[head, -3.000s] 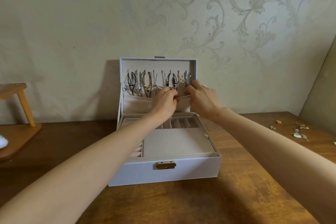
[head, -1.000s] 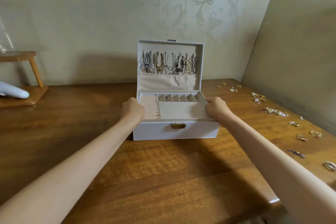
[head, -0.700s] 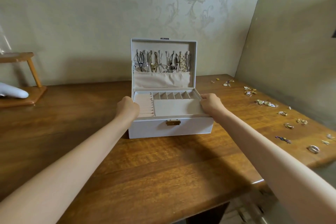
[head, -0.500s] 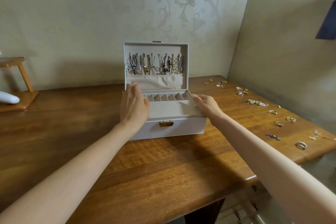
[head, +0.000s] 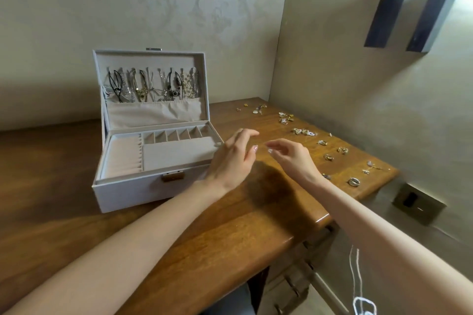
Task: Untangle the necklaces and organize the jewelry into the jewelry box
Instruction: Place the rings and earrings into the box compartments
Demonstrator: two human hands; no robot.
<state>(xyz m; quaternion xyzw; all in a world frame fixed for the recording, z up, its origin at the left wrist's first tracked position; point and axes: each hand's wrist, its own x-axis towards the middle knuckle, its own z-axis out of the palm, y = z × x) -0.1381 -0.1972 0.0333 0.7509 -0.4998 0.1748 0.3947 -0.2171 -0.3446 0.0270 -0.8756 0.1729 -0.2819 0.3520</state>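
Both of my hands are empty. The left hand (head: 231, 158) has loose, slightly spread fingers just beside the right wall of the jewelry box (head: 128, 194). The right hand (head: 294, 158) is half curled around nothing, over the tabletop (head: 204, 238) near its right edge.

The box stands open towards the far left of the tabletop. The necklaces (head: 153, 87) hang in its raised lid, and the tray compartments look bare.

The earrings and charms (head: 304, 132) lie scattered along the right edge, from the far right corner towards the near one. A ring (head: 354, 181) sits close to the near right corner, and that is my main worry. My right forearm passes just beside it, so a careless sweep could flick it off the tabletop.

The pieces are small and the wood looks smooth, so a hurried pinch may skid one away. If my left hand bumps the box, the hanging necklaces could swing and tangle.
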